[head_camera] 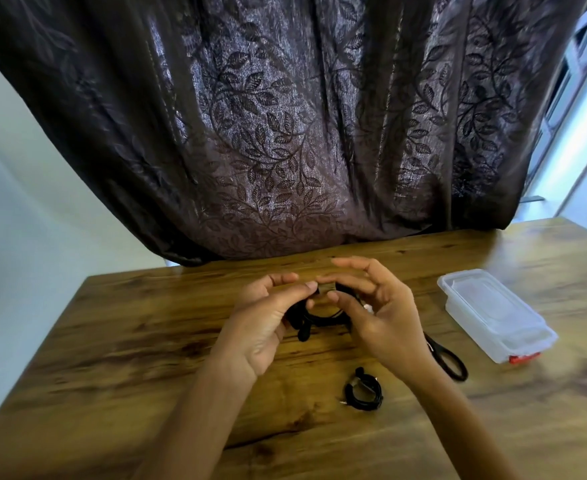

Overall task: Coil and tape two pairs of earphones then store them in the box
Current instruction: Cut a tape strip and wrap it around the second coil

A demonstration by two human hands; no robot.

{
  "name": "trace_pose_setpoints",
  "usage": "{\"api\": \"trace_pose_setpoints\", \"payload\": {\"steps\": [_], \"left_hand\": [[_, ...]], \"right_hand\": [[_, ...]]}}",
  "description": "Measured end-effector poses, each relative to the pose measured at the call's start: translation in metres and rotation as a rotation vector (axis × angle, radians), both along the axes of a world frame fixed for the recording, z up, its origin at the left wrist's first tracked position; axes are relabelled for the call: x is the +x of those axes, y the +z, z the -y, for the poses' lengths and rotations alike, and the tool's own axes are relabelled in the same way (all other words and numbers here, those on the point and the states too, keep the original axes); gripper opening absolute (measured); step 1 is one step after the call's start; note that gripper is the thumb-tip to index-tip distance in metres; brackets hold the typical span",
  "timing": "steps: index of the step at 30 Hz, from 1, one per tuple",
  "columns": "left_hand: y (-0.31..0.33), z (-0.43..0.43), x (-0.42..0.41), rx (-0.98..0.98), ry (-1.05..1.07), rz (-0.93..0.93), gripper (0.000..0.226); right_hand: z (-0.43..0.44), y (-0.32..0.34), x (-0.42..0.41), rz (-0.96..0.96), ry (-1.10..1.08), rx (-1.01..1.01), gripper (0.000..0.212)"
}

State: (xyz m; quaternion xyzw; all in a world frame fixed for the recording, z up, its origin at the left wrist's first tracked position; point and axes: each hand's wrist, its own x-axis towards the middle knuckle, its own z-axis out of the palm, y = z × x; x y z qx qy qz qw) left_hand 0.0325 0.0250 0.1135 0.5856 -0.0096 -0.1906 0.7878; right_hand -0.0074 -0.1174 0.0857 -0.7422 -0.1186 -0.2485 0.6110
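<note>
Above the middle of the wooden table point(112, 341), both hands hold one coiled pair of black earphones point(314, 315). My left hand point(268, 317) grips the coil's left side, thumb and forefinger pinching at its top. My right hand point(371, 306) pinches the top of the same coil, where a small dark piece of tape point(326, 289) sits between the fingertips. A second black coiled pair of earphones point(363, 393) lies on the table nearer me, below my right wrist. The clear plastic box point(493, 313) with its lid on stands to the right.
Black-handled scissors point(449, 360) lie between my right forearm and the box, partly hidden by the arm. A small red object point(524, 358) shows at the box's near end. A dark leaf-patterned curtain point(285, 133) hangs behind the table's far edge.
</note>
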Motion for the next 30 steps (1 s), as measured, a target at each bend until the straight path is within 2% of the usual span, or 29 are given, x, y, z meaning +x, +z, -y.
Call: {"api": "trace_pose_setpoints", "payload": {"steps": [2, 4, 10, 14, 18, 22, 26, 30], "left_hand": [[-0.001, 0.001, 0.000, -0.026, 0.000, -0.037, 0.021], [-0.003, 0.002, 0.000, -0.037, 0.007, -0.063, 0.022], [-0.008, 0.003, -0.002, 0.008, 0.015, -0.008, 0.019], [-0.014, 0.004, -0.003, 0.056, -0.005, 0.088, 0.012], [-0.027, 0.006, -0.003, 0.103, -0.044, 0.084, 0.011], [-0.050, 0.013, -0.005, 0.193, -0.088, 0.065, 0.021], [-0.083, 0.021, -0.006, 0.392, -0.029, 0.104, 0.019], [-0.113, 0.029, 0.000, 0.463, 0.062, 0.083, 0.014]], "right_hand": [[0.001, -0.005, 0.000, 0.156, -0.142, -0.245, 0.034], [0.001, -0.010, 0.002, 0.237, -0.229, -0.363, 0.034], [0.002, -0.018, 0.003, 0.194, -0.219, -0.261, 0.027], [0.002, -0.022, 0.000, 0.084, -0.164, -0.090, 0.025], [0.007, -0.027, -0.003, -0.074, -0.153, 0.032, 0.016], [0.014, -0.042, -0.008, -0.284, -0.214, 0.040, 0.012], [0.024, -0.064, -0.006, -0.464, -0.248, 0.055, 0.011], [0.032, -0.090, 0.003, -0.627, -0.236, 0.052, 0.014]]}}
